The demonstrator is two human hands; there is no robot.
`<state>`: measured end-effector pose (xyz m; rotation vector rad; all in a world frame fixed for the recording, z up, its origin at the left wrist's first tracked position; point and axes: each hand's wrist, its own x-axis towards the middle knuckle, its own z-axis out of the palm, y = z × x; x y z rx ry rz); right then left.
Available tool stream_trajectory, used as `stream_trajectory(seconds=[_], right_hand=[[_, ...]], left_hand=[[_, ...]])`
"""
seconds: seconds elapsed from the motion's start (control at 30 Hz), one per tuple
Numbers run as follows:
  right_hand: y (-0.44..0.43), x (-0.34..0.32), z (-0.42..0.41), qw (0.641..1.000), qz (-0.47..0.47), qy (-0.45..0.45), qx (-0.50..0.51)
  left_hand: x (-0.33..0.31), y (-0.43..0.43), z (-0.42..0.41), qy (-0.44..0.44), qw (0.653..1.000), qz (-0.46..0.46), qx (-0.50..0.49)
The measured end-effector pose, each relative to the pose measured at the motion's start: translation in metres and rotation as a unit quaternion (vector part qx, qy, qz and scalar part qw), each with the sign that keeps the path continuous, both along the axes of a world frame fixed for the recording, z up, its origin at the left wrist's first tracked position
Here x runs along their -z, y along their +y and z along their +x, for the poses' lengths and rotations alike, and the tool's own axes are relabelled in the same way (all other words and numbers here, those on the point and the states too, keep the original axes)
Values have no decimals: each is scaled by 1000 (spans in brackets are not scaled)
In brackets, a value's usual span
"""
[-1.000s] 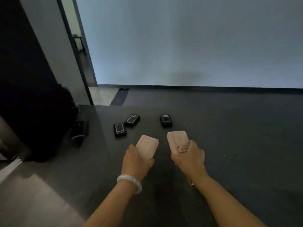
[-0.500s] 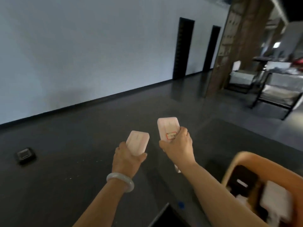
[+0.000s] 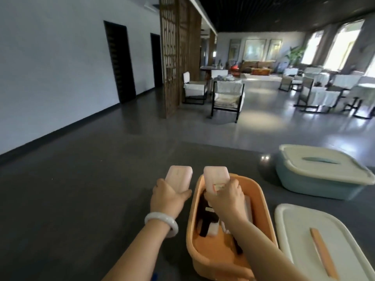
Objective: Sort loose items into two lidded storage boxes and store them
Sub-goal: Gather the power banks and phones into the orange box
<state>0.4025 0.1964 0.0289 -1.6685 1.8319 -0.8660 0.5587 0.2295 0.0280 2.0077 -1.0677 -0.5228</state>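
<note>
Both hands are held out in front, each clenched round the near end of a pink block. L hand (image 3: 166, 199), w/ a pale bangle (image 3: 162, 221) at the wrist, is wrapped round the plain pink block (image 3: 179, 179), which is held above the floor (image 3: 81, 189) just left of the orange box (image 3: 262, 201). R hand (image 3: 225, 199) is wrapped round the labelled pink block (image 3: 216, 178), fingers by a small red-edged label. This block is held over the box's open top, its far end raised past the far rim. The two blocks are kept apart.

Orange box is set on the floor, lid off. Inside, black items (image 3: 205, 222) and white items (image 3: 248, 207) are seen, partly hidden by the R forearm; their kind can't be told. Just right of it a white lid (image 3: 300, 230) w/ an orange handle strip (image 3: 322, 254) is laid flat. Further back on the right a blue box (image 3: 304, 183) is seen w/ its cream lid (image 3: 334, 169) on.

Floor is dark grey and matt near the hands, paler and shiny further off. A white wall (image 3: 50, 67) w/ two dark doorways (image 3: 119, 61) is seen at left, then a wooden lattice screen (image 3: 172, 57). Beyond are found white-cushioned chairs (image 3: 227, 94) w/ black frames, a sofa (image 3: 256, 64), a plant (image 3: 295, 55) and bright windows (image 3: 343, 43).
</note>
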Motion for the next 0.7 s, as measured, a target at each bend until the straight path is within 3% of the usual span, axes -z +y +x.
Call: stream_trajectory(seconds=[0.3,0.7], right_hand=[[-38,67,11,984,119,-50,124],[-36,96,31,986,91,-59,130]], left_hand=[[21,-32,-9,-9,998,36,47],[45,-40,0,-17,997,52,52]])
